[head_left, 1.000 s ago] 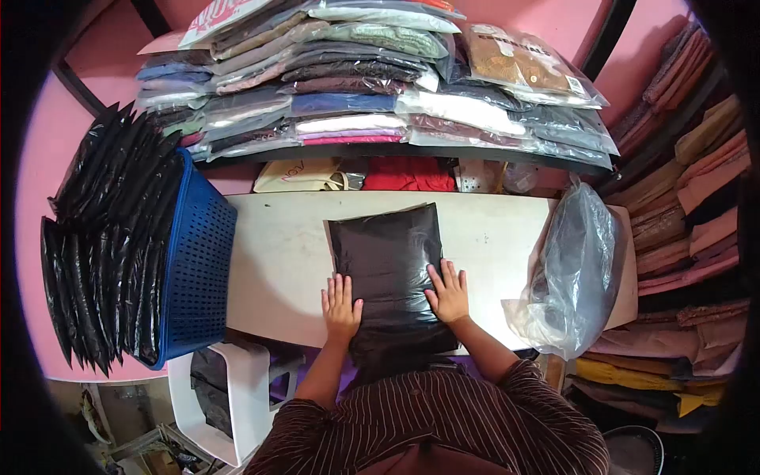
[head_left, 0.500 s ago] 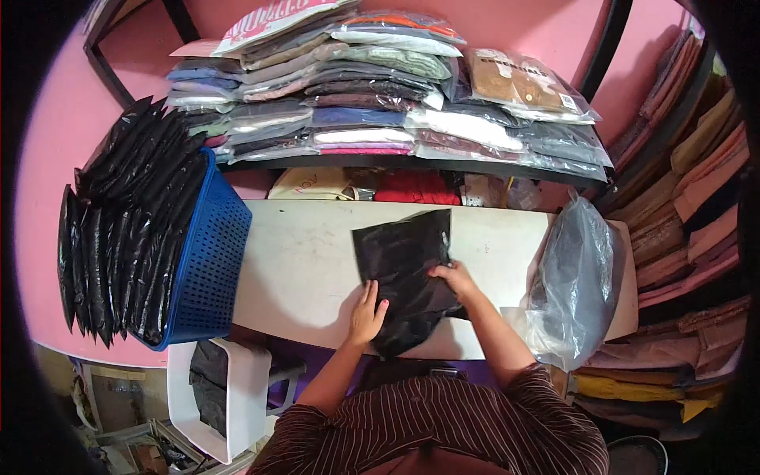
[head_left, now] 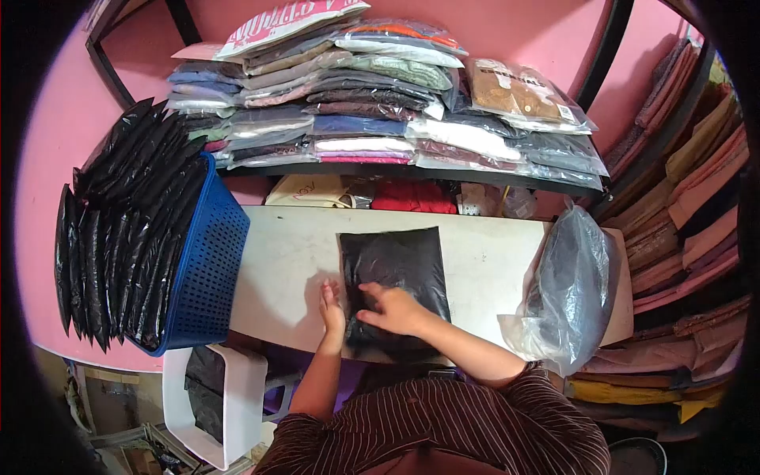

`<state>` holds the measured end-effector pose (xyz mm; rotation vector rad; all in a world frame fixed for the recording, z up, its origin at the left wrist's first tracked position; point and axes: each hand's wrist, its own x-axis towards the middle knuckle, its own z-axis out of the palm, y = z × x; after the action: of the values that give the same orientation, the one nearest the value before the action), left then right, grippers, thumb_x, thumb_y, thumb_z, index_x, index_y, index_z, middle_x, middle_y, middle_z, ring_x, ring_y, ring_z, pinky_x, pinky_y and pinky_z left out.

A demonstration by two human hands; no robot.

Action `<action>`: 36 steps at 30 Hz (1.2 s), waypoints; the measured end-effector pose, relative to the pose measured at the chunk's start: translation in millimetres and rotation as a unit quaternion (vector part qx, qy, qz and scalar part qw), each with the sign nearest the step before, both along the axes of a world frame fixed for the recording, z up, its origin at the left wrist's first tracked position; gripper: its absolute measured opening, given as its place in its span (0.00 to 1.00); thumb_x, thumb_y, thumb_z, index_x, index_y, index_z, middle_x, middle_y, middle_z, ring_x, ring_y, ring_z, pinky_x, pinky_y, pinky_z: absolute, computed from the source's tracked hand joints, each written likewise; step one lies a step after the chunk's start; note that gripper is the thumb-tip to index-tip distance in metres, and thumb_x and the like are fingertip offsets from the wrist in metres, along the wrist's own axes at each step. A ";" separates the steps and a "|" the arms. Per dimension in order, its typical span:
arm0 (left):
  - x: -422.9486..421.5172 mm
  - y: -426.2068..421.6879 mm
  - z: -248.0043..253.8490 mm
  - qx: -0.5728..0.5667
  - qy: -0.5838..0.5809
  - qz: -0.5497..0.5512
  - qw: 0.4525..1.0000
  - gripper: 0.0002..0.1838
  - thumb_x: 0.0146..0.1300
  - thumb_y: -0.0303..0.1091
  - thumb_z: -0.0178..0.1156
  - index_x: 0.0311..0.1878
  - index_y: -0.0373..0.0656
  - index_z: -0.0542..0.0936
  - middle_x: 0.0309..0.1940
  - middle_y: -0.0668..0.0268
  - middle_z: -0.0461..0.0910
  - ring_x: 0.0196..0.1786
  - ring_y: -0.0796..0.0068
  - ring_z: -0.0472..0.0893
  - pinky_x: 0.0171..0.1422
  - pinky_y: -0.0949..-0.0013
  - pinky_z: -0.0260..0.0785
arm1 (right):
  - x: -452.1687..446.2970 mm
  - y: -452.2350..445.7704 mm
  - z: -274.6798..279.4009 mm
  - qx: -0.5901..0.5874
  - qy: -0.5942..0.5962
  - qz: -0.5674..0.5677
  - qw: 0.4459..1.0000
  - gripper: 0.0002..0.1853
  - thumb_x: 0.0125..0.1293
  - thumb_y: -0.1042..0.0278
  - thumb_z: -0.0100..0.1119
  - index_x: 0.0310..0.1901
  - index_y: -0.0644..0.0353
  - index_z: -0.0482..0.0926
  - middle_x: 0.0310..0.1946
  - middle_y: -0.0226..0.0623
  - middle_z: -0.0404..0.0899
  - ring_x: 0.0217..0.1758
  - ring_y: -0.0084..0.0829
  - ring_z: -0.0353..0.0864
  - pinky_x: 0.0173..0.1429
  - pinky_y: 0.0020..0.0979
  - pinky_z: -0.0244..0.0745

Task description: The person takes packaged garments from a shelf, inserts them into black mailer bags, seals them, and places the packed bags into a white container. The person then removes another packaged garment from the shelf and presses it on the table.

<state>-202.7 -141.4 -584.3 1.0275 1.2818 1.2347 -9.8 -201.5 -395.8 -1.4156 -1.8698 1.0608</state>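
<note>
A black plastic package point(head_left: 404, 257) lies flat on the white table point(head_left: 491, 253), near its front edge. Over the middle of the package is my right hand point(head_left: 394, 310), fingers apart and pointing left, with nothing held in it. My left hand point(head_left: 332, 310) stands on edge beside the package's left side, fingers extended upward and empty. Whether either hand touches the plastic is hard to tell. The package's lower end is partly hidden by my right forearm.
A blue basket point(head_left: 210, 261) full of black packages stands at the left. A clear plastic bag point(head_left: 570, 277) rests at the table's right end. Bagged folded clothes point(head_left: 360, 127) fill the shelf behind. A white chair point(head_left: 241, 404) is below left, and stacked garments point(head_left: 681, 269) line the right.
The package was lifted and tilted between both hands and now lies flat. My right hand has let go of its right edge and moved left across it; my left hand is off its side.
</note>
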 end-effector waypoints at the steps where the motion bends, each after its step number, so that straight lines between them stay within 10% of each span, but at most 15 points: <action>1: -3.4 1.2 5.1 0.033 0.081 0.028 0.996 0.27 0.74 0.46 0.40 0.68 0.39 0.67 0.62 0.51 0.72 0.63 0.60 0.72 0.68 0.60 0.61 | 6.6 -1.6 -0.3 -0.027 0.031 -0.016 0.999 0.31 0.59 0.52 0.61 0.57 0.68 0.72 0.43 0.60 0.80 0.49 0.56 0.80 0.55 0.45 0.74; 9: 58.1 -20.9 46.2 0.222 0.532 -0.193 0.794 0.35 0.66 0.45 0.53 0.73 0.41 0.59 0.73 0.49 0.56 0.76 0.48 0.52 0.77 0.44 0.39 | 49.3 4.5 -132.6 0.104 -0.219 -0.233 0.942 0.34 0.67 0.49 0.54 0.70 0.57 0.61 0.71 0.52 0.56 0.75 0.54 0.52 0.74 0.52 0.50; 13: 59.1 -23.3 30.9 0.217 0.557 -0.219 0.771 0.39 0.64 0.49 0.55 0.75 0.44 0.56 0.75 0.52 0.52 0.77 0.50 0.49 0.77 0.40 0.35 | 42.9 -8.8 -167.7 0.103 -0.308 -0.182 0.928 0.37 0.67 0.42 0.49 0.74 0.48 0.55 0.76 0.49 0.46 0.79 0.49 0.44 0.75 0.61 0.38; 36: 59.0 -16.5 38.7 0.215 0.567 -0.230 0.761 0.38 0.62 0.49 0.55 0.72 0.42 0.61 0.73 0.52 0.57 0.76 0.50 0.53 0.76 0.41 0.37 | 40.8 -4.8 -167.5 0.092 -0.361 -0.177 0.911 0.38 0.65 0.42 0.50 0.73 0.48 0.56 0.75 0.46 0.49 0.79 0.45 0.46 0.74 0.62 0.38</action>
<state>-143.7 -157.9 -545.6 2.4929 1.4364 0.4235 31.0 -206.2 -563.4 -2.1066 -1.9816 0.1644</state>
